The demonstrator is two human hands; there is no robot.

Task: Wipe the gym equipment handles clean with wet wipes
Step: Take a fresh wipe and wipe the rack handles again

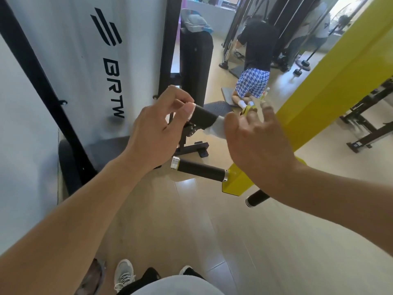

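Two hands meet at the upper handle (pixel 204 116) on the yellow arm (pixel 331 86) — left hand (pixel 157 126) pinches its capped left end, right hand (pixel 255 141), fingers spread and loose, presses a grey wipe (pixel 218 127) against its right end. Lower handle (pixel 200 169) sits nearer, untouched.

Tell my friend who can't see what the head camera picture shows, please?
A person's left hand pinches the capped end of a black upper handle on a yellow gym machine, while the open right hand reaches toward a pale wet wipe at the handle's other end. Two more black handles stick out lower down.
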